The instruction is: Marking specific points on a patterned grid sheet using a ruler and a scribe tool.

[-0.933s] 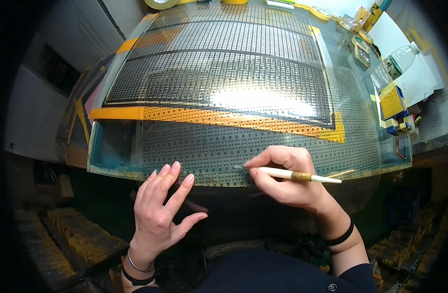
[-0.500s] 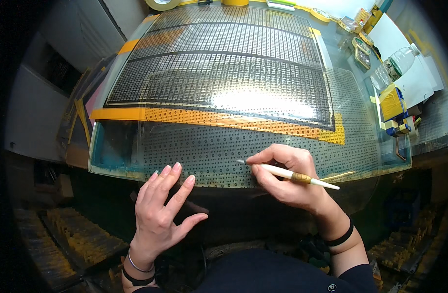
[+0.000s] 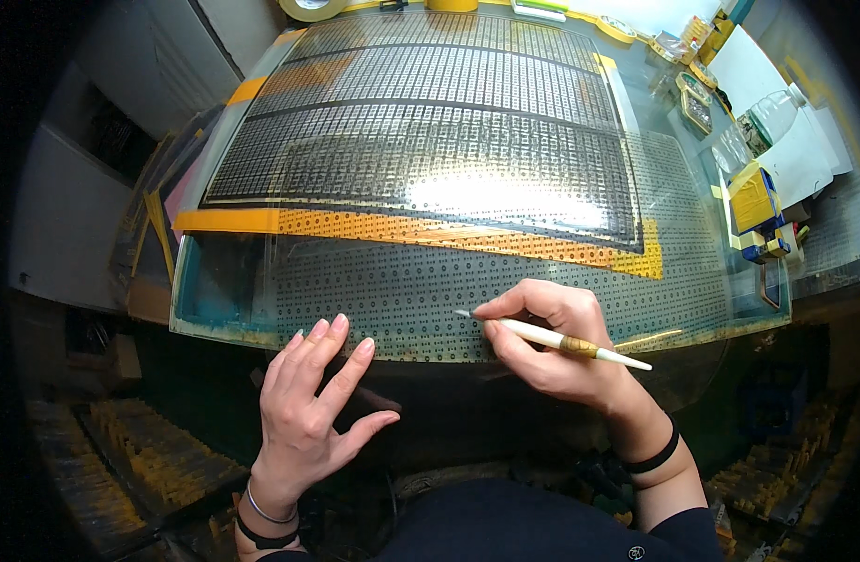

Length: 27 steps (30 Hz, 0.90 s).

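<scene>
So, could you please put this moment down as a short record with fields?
surface: glass light table under a transparent sheet printed with small marks
left hand: open, fingers spread, fingertips at the table's near edge
right hand: pinching a thin white brush, tip on the sheet
tape: orange strip across the sheet
right side: yellow box, clear plastic bottle

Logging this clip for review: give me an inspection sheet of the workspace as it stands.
Surface: lit glass table under a dotted patterned sheet; orange tape strip.
Job's things: thin brush, tip on the sheet.
Clutter: yellow box, clear bottle, tape roll.
Hands: right hand pinches the brush; left hand spread, fingertips at the table's near edge.
Cables: nothing seen.
Surroundings: dark racks below, both sides.
</scene>
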Tool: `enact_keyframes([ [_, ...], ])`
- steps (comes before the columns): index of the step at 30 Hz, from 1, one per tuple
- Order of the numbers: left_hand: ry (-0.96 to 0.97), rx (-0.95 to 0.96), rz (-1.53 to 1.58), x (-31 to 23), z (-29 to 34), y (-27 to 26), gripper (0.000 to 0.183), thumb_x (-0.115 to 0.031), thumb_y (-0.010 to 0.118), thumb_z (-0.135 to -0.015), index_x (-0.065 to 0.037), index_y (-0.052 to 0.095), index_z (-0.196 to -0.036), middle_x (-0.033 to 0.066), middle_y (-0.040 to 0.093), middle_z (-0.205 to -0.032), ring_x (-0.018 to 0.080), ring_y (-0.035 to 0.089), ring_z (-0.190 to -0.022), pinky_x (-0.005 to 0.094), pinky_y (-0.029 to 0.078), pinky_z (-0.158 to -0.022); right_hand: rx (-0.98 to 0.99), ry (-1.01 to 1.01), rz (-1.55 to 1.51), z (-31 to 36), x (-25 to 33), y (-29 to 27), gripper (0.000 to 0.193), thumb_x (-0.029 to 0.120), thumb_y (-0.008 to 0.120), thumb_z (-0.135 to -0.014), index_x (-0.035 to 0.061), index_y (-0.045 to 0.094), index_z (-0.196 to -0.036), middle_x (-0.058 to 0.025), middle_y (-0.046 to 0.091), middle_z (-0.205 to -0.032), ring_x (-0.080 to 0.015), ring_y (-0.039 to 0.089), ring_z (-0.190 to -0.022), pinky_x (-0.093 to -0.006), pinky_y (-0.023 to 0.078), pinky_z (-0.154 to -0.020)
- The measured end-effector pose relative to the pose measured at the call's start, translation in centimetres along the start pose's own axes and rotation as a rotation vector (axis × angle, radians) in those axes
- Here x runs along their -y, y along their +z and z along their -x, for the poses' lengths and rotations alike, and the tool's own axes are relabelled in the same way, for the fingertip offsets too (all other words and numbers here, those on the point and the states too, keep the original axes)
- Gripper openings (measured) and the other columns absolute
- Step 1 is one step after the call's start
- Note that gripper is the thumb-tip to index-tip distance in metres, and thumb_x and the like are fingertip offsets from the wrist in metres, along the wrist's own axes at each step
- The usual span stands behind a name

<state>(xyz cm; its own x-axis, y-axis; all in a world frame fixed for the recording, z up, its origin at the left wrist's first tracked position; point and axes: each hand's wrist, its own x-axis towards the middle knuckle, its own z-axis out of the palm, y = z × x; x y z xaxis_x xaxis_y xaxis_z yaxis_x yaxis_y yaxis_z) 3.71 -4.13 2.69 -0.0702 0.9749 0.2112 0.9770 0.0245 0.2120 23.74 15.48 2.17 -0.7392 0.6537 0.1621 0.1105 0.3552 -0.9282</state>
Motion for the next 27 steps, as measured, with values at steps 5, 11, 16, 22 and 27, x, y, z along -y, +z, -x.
enact_keyframes([
  [5, 0.002, 0.001, 0.001, 0.0, -0.1, 0.1, 0.078, -0.039, 0.089, -0.062, -0.007, 0.063, -0.129, 0.0200, 0.054, -0.139, 0.0381, 0.053, -0.128, 0.0512, 0.041, -0.106, 0.005, 0.026, -0.029, 0.0, 0.0, 0.0, 0.014, 0.009, 0.068, -0.081, -0.0021, 0.072, -0.089, -0.0122, 0.069, -0.073, -0.0150, 0.068, -0.064, -0.0281, 0.052, -0.060],
  [11, -0.006, 0.003, -0.002, -0.1, 0.1, -0.2, 0.078, -0.039, 0.089, -0.063, -0.007, 0.063, -0.130, 0.0200, 0.054, -0.140, 0.0379, 0.052, -0.129, 0.0513, 0.040, -0.106, 0.059, 0.004, -0.015, 0.0, -0.2, -0.4, 0.015, 0.008, 0.070, -0.084, -0.0017, 0.072, -0.094, -0.0126, 0.070, -0.077, -0.0159, 0.069, -0.068, -0.0281, 0.053, -0.062],
  [16, 0.002, -0.005, 0.004, 0.1, 0.0, 0.2, 0.078, -0.038, 0.089, -0.063, -0.007, 0.063, -0.130, 0.0201, 0.054, -0.140, 0.0375, 0.052, -0.129, 0.0510, 0.041, -0.106, -0.019, 0.007, -0.019, 0.0, 0.0, 0.3, 0.014, 0.008, 0.070, -0.083, -0.0017, 0.073, -0.094, -0.0124, 0.071, -0.077, -0.0154, 0.069, -0.067, -0.0274, 0.053, -0.061],
  [22, 0.000, -0.004, 0.003, 0.0, 0.0, 0.1, 0.077, -0.038, 0.089, -0.064, -0.008, 0.063, -0.130, 0.0200, 0.053, -0.140, 0.0371, 0.052, -0.129, 0.0511, 0.041, -0.107, 0.115, 0.026, -0.025, -0.1, 0.3, -0.4, 0.015, 0.009, 0.070, -0.082, -0.0011, 0.074, -0.092, -0.0123, 0.072, -0.076, -0.0152, 0.070, -0.068, -0.0277, 0.054, -0.062],
  [27, -0.008, -0.003, -0.019, -0.1, 0.3, -0.2, 0.077, -0.039, 0.088, -0.065, -0.008, 0.063, -0.130, 0.0196, 0.053, -0.140, 0.0366, 0.052, -0.129, 0.0513, 0.040, -0.107, -0.002, 0.065, -0.037, -0.7, 0.7, 1.1, 0.016, 0.013, 0.071, -0.085, -0.0008, 0.074, -0.093, -0.0144, 0.072, -0.077, -0.0190, 0.072, -0.069, -0.0296, 0.055, -0.065],
])
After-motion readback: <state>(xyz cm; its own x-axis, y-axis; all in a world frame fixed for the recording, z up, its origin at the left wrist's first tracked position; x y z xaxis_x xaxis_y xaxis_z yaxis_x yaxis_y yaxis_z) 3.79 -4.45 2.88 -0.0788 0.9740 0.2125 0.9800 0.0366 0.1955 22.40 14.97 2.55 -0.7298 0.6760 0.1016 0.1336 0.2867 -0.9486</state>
